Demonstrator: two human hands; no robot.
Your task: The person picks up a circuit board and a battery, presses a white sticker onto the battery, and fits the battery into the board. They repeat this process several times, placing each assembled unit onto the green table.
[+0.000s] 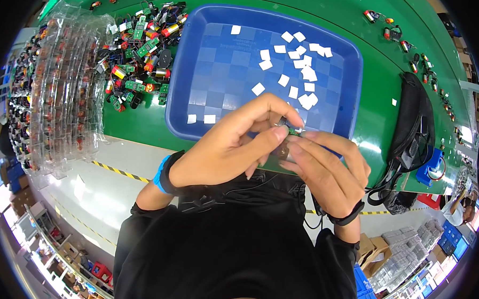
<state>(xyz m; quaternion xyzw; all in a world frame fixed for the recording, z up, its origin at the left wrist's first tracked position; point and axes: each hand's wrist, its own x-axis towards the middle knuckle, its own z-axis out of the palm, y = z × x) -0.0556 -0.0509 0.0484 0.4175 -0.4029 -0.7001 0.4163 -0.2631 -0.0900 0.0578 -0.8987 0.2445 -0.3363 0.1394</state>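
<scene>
Near the front edge of the blue tray, my left hand (240, 136) and my right hand (332, 167) meet with their fingertips pinched together. Between them is a small green circuit board (293, 132) with a dark part beside it, mostly covered by the fingers. Its finer details are too small to make out. Under and beyond the hands lies the shallow blue tray (180, 77), scattered with several small white square pieces (308, 73). To its left sits a heap of green circuit boards (148, 47) mixed with wires, black round parts and red-and-yellow cylinders.
Stacked clear plastic blister trays (65, 94) filled with parts stand at the left end of the green table (377, 115). A black bag (411, 122) and a blue tool (430, 167) lie at the right. More wired cylinders (425, 72) line the far right.
</scene>
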